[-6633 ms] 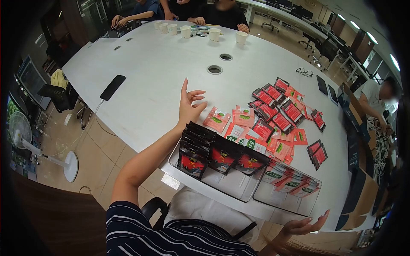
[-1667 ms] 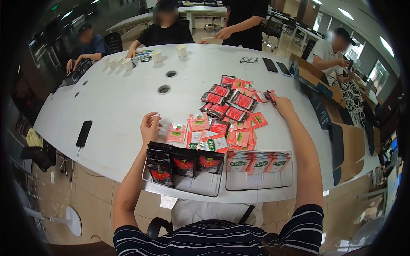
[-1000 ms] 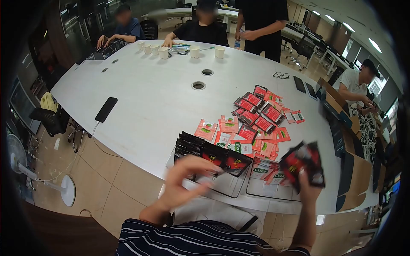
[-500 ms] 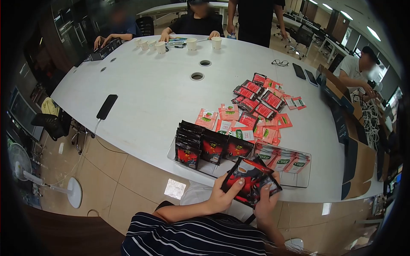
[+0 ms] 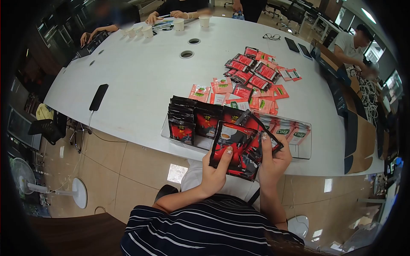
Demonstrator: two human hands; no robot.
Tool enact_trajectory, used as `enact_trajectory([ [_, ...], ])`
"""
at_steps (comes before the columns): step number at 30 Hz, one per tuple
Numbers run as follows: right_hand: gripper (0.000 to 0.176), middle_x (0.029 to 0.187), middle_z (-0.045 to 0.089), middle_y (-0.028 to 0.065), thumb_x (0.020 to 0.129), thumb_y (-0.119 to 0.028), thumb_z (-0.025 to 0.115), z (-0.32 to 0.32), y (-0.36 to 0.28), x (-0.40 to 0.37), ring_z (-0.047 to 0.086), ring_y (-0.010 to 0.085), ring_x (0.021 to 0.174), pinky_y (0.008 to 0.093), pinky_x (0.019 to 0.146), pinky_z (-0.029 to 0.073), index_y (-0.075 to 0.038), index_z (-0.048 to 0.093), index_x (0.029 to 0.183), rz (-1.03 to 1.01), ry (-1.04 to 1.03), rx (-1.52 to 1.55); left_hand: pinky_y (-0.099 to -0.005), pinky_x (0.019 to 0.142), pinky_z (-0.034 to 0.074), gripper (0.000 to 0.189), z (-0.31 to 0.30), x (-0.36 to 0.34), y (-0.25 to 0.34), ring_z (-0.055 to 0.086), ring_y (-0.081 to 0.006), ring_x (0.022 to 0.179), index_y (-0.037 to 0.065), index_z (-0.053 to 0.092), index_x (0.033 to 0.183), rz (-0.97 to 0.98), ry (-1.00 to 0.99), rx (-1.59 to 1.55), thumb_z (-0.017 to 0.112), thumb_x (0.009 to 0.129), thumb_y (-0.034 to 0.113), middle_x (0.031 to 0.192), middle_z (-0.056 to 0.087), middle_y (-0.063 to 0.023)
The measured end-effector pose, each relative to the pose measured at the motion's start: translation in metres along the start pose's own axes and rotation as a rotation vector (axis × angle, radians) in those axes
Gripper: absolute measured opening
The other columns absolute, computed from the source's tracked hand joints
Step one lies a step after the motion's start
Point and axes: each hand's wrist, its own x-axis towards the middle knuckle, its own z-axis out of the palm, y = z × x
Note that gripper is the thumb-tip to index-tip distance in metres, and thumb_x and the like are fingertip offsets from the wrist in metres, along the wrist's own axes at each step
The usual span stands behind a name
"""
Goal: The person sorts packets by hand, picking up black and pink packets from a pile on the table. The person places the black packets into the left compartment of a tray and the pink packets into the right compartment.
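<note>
My left hand (image 5: 215,174) is closed round several black-and-red coffee sachets (image 5: 232,145), its thumb flat on the front one. On the other side, my right hand (image 5: 274,158) grips more of the same sachets, its thumb over their face. Just beyond my hands stands a clear plastic tray (image 5: 165,132) at the table's near edge. Upright rows of black coffee sachets (image 5: 181,128) fill its left part, and pink-and-white Cozy tea sachets (image 5: 294,133) stand in its right part. The held sachets hide part of the tray's middle.
Behind the tray lies a loose pile of pink and dark red sachets (image 5: 256,77). A phone (image 5: 99,97) with a cable is at left. Paper cups (image 5: 178,24), pens and glasses (image 5: 271,37) are farther back. Open cardboard boxes (image 5: 361,141) line the right edge. Other people are around the table.
My view has tilted downward, so the table sits higher. Both hands have raised the coffee sachets closer to me, and the sachets are now fanned farther apart between them.
</note>
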Motion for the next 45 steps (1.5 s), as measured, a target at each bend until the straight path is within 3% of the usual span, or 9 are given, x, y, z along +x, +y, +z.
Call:
enact_trajectory([
  [5,0.007,0.077,0.062,-0.0002,0.086,0.000,0.065,-0.006,0.001,-0.007,0.050,0.0017,0.067,0.0160,0.060,0.039,0.002,0.058,0.085,0.054,-0.058,-0.009,-0.0230,0.066,0.051,0.022,-0.009,-0.006,-0.001,0.062,-0.0093,0.072,-0.004,0.061,0.098,0.029,0.008,0.039,0.053,0.096,0.017,0.084,0.065,-0.0062],
  [11,0.025,0.088,0.069,0.0111,0.081,0.006,0.067,-0.019,-0.008,0.001,0.061,0.0065,0.076,0.0185,0.063,0.047,0.002,0.052,0.101,0.207,-0.324,0.152,-0.0221,0.068,0.048,0.021,-0.036,-0.007,0.010,0.059,-0.0067,0.074,-0.004,0.060,0.102,0.177,0.095,0.193,0.056,0.095,0.016,0.085,0.065,-0.0038],
  [16,0.044,0.105,0.065,0.0160,0.084,0.009,0.058,-0.019,-0.012,0.005,0.064,0.0108,0.084,0.0180,0.060,0.052,0.004,0.041,0.125,0.270,-0.228,0.113,-0.0265,0.074,0.050,0.032,-0.059,0.010,0.027,0.062,-0.0138,0.082,-0.003,0.054,0.112,0.427,0.397,0.025,0.049,0.098,0.025,0.103,0.065,-0.0158],
  [19,0.052,0.111,0.061,0.0161,0.084,0.008,0.058,-0.013,-0.016,0.002,0.062,0.0135,0.094,0.0206,0.071,0.053,0.005,0.036,0.131,0.278,-0.233,0.151,-0.0340,0.079,0.052,0.047,-0.082,0.017,0.028,0.063,-0.0218,0.089,-0.002,0.040,0.126,0.461,0.552,-0.172,0.044,0.099,0.036,0.103,0.063,-0.0228],
  [25,0.050,0.112,0.058,0.0141,0.084,0.009,0.058,-0.006,0.002,-0.003,0.052,0.0147,0.110,0.0277,0.092,0.045,0.007,0.038,0.130,0.033,-0.206,0.099,-0.0283,0.072,0.049,0.045,-0.135,0.042,0.028,0.056,-0.0096,0.083,0.006,0.052,0.119,0.482,0.727,-0.155,0.054,0.093,0.043,0.097,0.056,-0.0029],
  [34,0.028,0.085,0.066,0.0018,0.081,0.002,0.067,0.010,0.010,0.010,0.057,0.0037,0.075,0.0180,0.061,0.040,-0.001,0.054,0.106,0.026,-0.290,-0.121,-0.0254,0.059,0.049,0.036,-0.162,0.085,0.024,0.057,-0.0091,0.070,0.006,0.055,0.113,0.515,0.737,-0.143,0.059,0.091,0.035,0.090,0.056,0.0010],
  [37,0.030,0.091,0.066,0.0033,0.080,0.002,0.067,0.018,0.016,0.013,0.058,0.0036,0.075,0.0159,0.057,0.040,-0.002,0.053,0.107,0.038,-0.333,-0.109,-0.0261,0.060,0.051,0.034,-0.161,0.086,0.024,0.058,-0.0096,0.071,0.006,0.055,0.112,0.491,0.703,-0.153,0.059,0.092,0.033,0.091,0.057,0.0004],
  [43,0.041,0.099,0.065,0.0110,0.077,0.004,0.066,0.047,0.010,0.014,0.065,0.0132,0.075,0.0245,0.058,0.049,-0.009,0.051,0.113,0.031,-0.440,-0.287,-0.0273,0.071,0.051,0.031,-0.163,0.083,0.023,0.059,-0.0106,0.083,0.004,0.054,0.111,0.463,0.657,-0.201,0.060,0.092,0.028,0.097,0.059,-0.0022],
  [45,0.041,0.097,0.061,0.0118,0.076,-0.002,0.068,0.054,0.015,0.014,0.066,0.0228,0.074,0.0317,0.061,0.051,-0.010,0.052,0.113,-0.181,-0.574,-0.596,-0.0271,0.071,0.051,0.029,-0.162,0.083,0.023,0.059,-0.0103,0.082,0.004,0.054,0.109,0.488,0.636,-0.187,0.060,0.092,0.026,0.097,0.059,-0.0022],
])
